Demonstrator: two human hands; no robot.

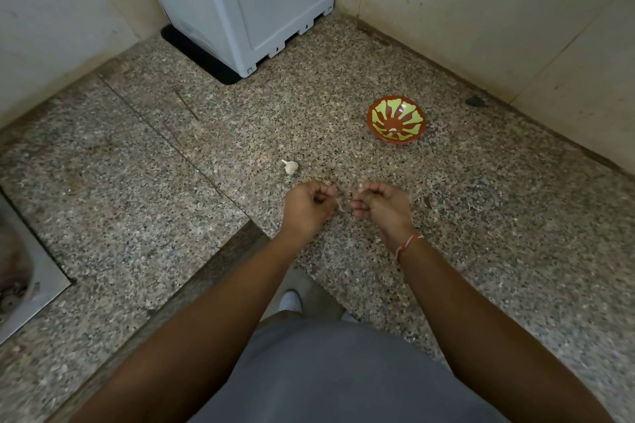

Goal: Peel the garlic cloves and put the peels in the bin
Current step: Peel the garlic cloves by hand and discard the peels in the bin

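Observation:
Above the speckled granite counter, my left hand (307, 208) and my right hand (376, 204) are held close together, fingers curled. A thin strip of garlic peel (341, 207) hangs between them, pinched by my left fingers. My right fingers pinch a small pale garlic clove (361, 186), mostly hidden. A piece of garlic bulb (290, 166) lies on the counter just beyond my left hand. A red and green bowl (397, 118) stands farther back on the right, with one small pale clove inside.
A grey plastic box (240, 0) on a black mat stands in the back corner against tiled walls. A steel sink (27, 288) edge shows at far left. The counter's inner corner (254, 223) lies under my wrists, with floor and a white shoe below.

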